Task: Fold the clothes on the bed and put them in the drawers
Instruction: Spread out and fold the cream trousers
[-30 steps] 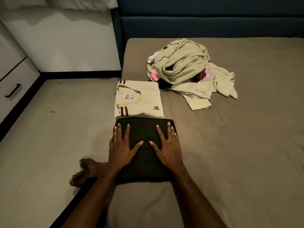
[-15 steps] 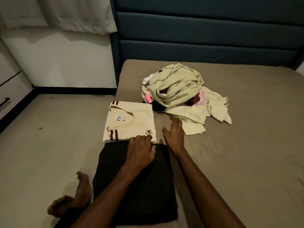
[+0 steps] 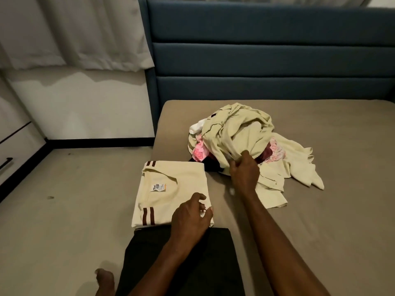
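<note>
Now right hand [image 3: 244, 174] reaching into unfolded clothes pile [image 3: 239, 133] mid-bed [image 3: 320, 210], fingers curling round and pinching pale-green garment [image 3: 237, 127] at pile's near edge. Left hand [image 3: 190, 221] hovering over near right corner of folded cream shirt [image 3: 171, 193], fingers loosely curled, gripping nothing. Folded dark garment [image 3: 213, 263] lying just beside cream shirt, toward person, under left forearm. Drawer front [image 3: 12, 152] showing at far left.

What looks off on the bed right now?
Only the pile of unfolded clothes, crumpled in a heap near the headboard; the right hand grips a pale piece of it. The cream shirt and dark garment lie neatly folded.
</note>
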Demonstrator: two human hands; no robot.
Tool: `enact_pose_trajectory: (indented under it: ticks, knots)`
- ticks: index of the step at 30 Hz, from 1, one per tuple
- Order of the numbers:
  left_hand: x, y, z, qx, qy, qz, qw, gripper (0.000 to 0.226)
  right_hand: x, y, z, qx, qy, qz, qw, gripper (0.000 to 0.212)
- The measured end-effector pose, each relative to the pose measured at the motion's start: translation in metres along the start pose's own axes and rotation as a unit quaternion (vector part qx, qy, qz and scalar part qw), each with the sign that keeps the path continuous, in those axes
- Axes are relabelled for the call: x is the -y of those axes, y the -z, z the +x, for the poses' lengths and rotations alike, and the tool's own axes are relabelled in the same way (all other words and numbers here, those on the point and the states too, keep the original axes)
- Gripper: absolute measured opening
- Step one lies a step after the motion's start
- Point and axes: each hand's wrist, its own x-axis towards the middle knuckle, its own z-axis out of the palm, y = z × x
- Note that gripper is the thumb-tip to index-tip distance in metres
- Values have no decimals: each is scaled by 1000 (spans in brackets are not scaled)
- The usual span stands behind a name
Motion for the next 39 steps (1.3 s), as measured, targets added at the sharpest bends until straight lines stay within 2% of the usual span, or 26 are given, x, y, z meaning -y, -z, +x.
enact_pose_trajectory:
  ticks: [2, 3, 4, 6, 8, 9, 11, 12, 13, 15, 17, 18, 19, 21, 22, 24, 25, 26, 28, 29, 32, 33, 35, 36, 38, 39]
  knots:
    - [-16, -7, -13, 35, 42, -88, 995, 46, -11, 41, -41, -101, 9, 78, 992, 25]
    - [-26, -9, -16, 54, 79, -175, 980, 59, -16, 64, -63, -158, 23, 93, 983, 25]
    - [-34, -11, -18, 80, 130, -284, 947, 72, -18, 86, -88, -204, 40, 91, 974, 23]
    - [-49, -21, -16, 145, 232, -467, 841, 83, -28, 120, -143, -237, 64, 67, 967, 24]
    - [-67, -35, -12, 188, 273, -535, 777, 82, -54, 140, -193, -192, 72, 40, 978, 30]
    - [-75, -44, -12, 200, 275, -553, 761, 83, -68, 145, -212, -142, 66, 49, 986, 30]
    - [-91, -65, -16, 197, 251, -599, 734, 81, -86, 157, -236, -38, 0, 125, 991, 16]
    - [-100, -72, -20, 188, 237, -603, 738, 75, -88, 165, -241, 2, -76, 192, 978, 13]
    - [-111, -77, -26, 178, 226, -581, 761, 68, -91, 174, -242, 27, -175, 271, 946, 18]
    - [-132, -87, -36, 171, 189, -527, 810, 53, -89, 190, -235, 65, -329, 414, 847, 19]
    - [-155, -86, -44, 204, 108, -469, 852, 44, -93, 203, -216, 55, -415, 493, 763, 17]
    - [-164, -83, -47, 228, 43, -429, 873, 41, -95, 211, -207, 31, -443, 503, 741, 19]
    - [-170, -76, -50, 255, -29, -368, 894, 37, -99, 217, -199, 3, -467, 496, 732, 24]
    - [-168, -62, -55, 291, -166, -186, 924, 34, -115, 232, -186, -83, -499, 397, 765, 32]
    - [-161, -58, -60, 294, -229, -69, 926, 35, -122, 244, -180, -141, -507, 338, 780, 29]
    - [-141, -56, -80, 337, -313, 118, 880, 42, -127, 265, -173, -221, -482, 264, 806, 27]
    - [-129, -59, -93, 373, -324, 176, 851, 43, -127, 271, -170, -217, -448, 270, 824, 28]
    - [-120, -59, -111, 406, -324, 211, 828, 42, -126, 275, -170, -185, -433, 326, 820, 29]
    - [-106, -58, -133, 422, -322, 233, 815, 44, -124, 269, -167, -70, -461, 439, 768, 37]
    - [-101, -58, -136, 413, -321, 235, 819, 45, -124, 267, -162, -10, -466, 449, 762, 44]
    - [-107, -58, -141, 387, -332, 258, 820, 44, -132, 264, -145, 95, -472, 403, 779, 93]
    - [-113, -59, -144, 386, -334, 260, 820, 41, -131, 266, -139, 125, -470, 398, 777, 92]
    - [-121, -59, -152, 375, -331, 242, 831, 33, -125, 273, -131, 185, -461, 407, 767, 62]
    - [-124, -58, -157, 378, -320, 232, 837, 35, -125, 276, -131, 190, -458, 413, 764, 49]
    - [-125, -57, -165, 368, -305, 232, 847, 38, -121, 283, -131, 160, -477, 458, 733, 46]
    - [-126, -57, -168, 346, -315, 253, 847, 35, -122, 284, -138, 138, -473, 528, 692, 52]
